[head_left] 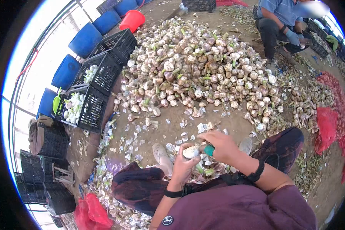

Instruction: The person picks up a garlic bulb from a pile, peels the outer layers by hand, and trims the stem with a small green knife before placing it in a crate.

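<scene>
My left hand (pixel 183 165) is closed around a whitish garlic bulb (pixel 190 152), held up above the ground between my knees. Just to the right, my right hand (pixel 223 145) is curled with its index finger pointing left, close to the bulb. A small green thing (pixel 209 150) shows at its thumb side; whether it is a tool's handle or a finger cover I cannot make out. Under both hands lie peeled garlic skins and cut green stems (pixel 209 171).
A large heap of garlic bulbs (pixel 195 65) lies ahead. Black crates (pixel 94 105) stand at left, some holding white garlic (pixel 74 108), beside blue barrels (pixel 67 71) and a red bucket (pixel 132 20). Red mesh bags (pixel 326 128) lie at right. A gloved person (pixel 281 23) sits at upper right.
</scene>
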Demonstrator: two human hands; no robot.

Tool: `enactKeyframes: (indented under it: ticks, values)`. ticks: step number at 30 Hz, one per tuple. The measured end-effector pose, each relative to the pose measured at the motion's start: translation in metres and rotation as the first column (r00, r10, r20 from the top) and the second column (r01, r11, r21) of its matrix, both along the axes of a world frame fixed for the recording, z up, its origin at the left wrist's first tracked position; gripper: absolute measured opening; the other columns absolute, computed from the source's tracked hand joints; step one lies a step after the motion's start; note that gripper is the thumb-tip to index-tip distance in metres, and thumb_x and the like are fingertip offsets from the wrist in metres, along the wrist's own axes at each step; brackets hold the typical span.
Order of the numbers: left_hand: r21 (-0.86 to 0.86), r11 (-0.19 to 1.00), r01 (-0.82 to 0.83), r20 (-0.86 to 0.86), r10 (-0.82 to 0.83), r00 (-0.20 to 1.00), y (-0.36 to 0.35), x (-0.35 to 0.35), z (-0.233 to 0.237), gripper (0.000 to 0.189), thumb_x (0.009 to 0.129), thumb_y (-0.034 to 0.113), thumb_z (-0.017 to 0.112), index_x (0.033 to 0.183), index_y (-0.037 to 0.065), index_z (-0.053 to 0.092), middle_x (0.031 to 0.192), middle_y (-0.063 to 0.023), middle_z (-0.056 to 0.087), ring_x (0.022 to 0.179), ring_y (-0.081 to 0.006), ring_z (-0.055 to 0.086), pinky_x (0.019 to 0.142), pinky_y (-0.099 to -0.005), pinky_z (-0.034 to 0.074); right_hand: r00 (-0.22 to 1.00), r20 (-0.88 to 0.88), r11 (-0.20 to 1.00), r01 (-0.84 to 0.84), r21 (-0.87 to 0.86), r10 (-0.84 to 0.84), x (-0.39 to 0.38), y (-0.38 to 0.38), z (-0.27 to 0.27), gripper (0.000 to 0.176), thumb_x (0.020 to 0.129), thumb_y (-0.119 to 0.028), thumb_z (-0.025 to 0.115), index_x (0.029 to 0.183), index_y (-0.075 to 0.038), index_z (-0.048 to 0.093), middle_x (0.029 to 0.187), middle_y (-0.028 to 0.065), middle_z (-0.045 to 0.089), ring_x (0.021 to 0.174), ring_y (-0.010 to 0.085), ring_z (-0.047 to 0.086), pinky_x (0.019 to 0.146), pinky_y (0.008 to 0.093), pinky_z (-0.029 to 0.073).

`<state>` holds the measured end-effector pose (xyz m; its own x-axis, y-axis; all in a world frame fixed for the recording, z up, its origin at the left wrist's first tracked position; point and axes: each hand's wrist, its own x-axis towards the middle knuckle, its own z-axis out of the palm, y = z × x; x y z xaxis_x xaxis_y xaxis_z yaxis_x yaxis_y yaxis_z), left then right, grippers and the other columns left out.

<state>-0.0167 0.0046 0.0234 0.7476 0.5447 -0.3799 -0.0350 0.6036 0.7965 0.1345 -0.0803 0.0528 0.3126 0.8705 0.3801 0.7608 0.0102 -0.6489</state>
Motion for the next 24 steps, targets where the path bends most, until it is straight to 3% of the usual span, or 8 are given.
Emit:
enactKeyframes:
  ticks: [4,7,10,15,18,19,21,24]
  values:
    - [0.278,0.954,0.108,-0.214,-0.048,0.976,0.001,-0.001,-0.006,0.044,0.072,0.0,0.066,0.108,0.003,0.042,0.093,-0.0056,0.056,0.084,-0.0139,0.057,0.073,-0.026,0.047,0.984,0.036,0.983,-0.178,0.034,0.177,-0.003,0.003,-0.012,0.02,0.07,-0.009,0.057,0.09,-0.007,0.057,0.085,0.0075,0.058,0.082,0.0242,0.057,0.062,0.0317,0.049]
    - [0.574,0.794,0.2,-0.381,0.043,0.923,0.0,-0.002,-0.019,0.044,0.069,0.003,0.069,0.105,0.002,0.043,0.093,-0.0094,0.056,0.084,-0.0173,0.058,0.071,-0.0293,0.046,0.968,0.149,0.979,-0.198,-0.045,0.203,-0.01,0.0,-0.01,0.016,0.069,-0.008,0.057,0.085,-0.007,0.056,0.082,0.0058,0.058,0.08,0.0229,0.057,0.061,0.0303,0.049]
    - [0.735,0.623,0.268,-0.421,0.109,0.901,0.0,-0.003,-0.021,0.044,0.068,0.004,0.07,0.103,0.001,0.044,0.092,-0.0125,0.056,0.084,-0.0203,0.057,0.07,-0.0321,0.046,0.949,0.231,0.976,-0.205,-0.071,0.216,-0.012,0.002,-0.013,0.012,0.069,-0.009,0.056,0.081,-0.007,0.054,0.077,0.005,0.055,0.076,0.0215,0.056,0.059,0.029,0.049]
    - [0.681,0.677,0.28,-0.421,0.049,0.906,-0.001,-0.002,-0.014,0.041,0.069,0.002,0.067,0.104,0.002,0.044,0.092,-0.0123,0.055,0.085,-0.0186,0.055,0.071,-0.0309,0.045,0.923,0.303,0.97,-0.217,-0.106,0.239,-0.011,0.004,-0.016,0.01,0.069,-0.01,0.055,0.078,-0.006,0.052,0.072,0.0055,0.052,0.072,0.0213,0.055,0.059,0.029,0.048]
    - [0.66,0.7,0.272,-0.38,-0.001,0.925,0.0,-0.003,-0.015,0.045,0.068,0.0,0.065,0.107,0.003,0.041,0.096,-0.0093,0.052,0.088,-0.0156,0.052,0.073,-0.0286,0.045,0.94,0.305,0.988,-0.138,-0.063,0.151,-0.002,0.008,-0.018,0.007,0.072,-0.01,0.053,0.077,-0.006,0.052,0.075,0.0071,0.053,0.073,0.0222,0.055,0.062,0.0305,0.049]
    - [0.66,0.7,0.275,-0.366,-0.02,0.93,0.0,-0.003,-0.015,0.048,0.068,-0.001,0.065,0.108,0.003,0.039,0.098,-0.0078,0.05,0.089,-0.0144,0.05,0.074,-0.0275,0.045,0.947,0.304,0.986,-0.062,-0.153,0.107,0.004,0.008,-0.023,0.008,0.072,-0.011,0.054,0.079,-0.005,0.052,0.077,0.0081,0.054,0.074,0.0234,0.056,0.063,0.0318,0.048]
    - [0.527,0.817,0.237,-0.333,-0.058,0.941,0.0,-0.002,-0.009,0.05,0.067,-0.002,0.064,0.109,0.003,0.038,0.1,-0.0074,0.05,0.09,-0.0139,0.051,0.075,-0.0265,0.045,0.95,0.313,0.94,0.089,-0.328,0.019,0.018,0.006,-0.033,0.011,0.073,-0.011,0.055,0.081,-0.004,0.053,0.082,0.0101,0.056,0.077,0.0257,0.057,0.066,0.0344,0.048]
    - [0.363,0.919,0.152,-0.215,-0.077,0.974,0.001,-0.002,-0.008,0.053,0.066,-0.003,0.062,0.112,0.004,0.037,0.102,-0.0079,0.05,0.09,-0.0137,0.052,0.076,-0.0254,0.045,0.997,-0.073,0.939,-0.018,-0.345,-0.008,0.019,-0.002,-0.031,0.018,0.073,-0.012,0.058,0.088,-0.004,0.056,0.09,0.0116,0.058,0.086,0.029,0.057,0.07,0.0374,0.048]
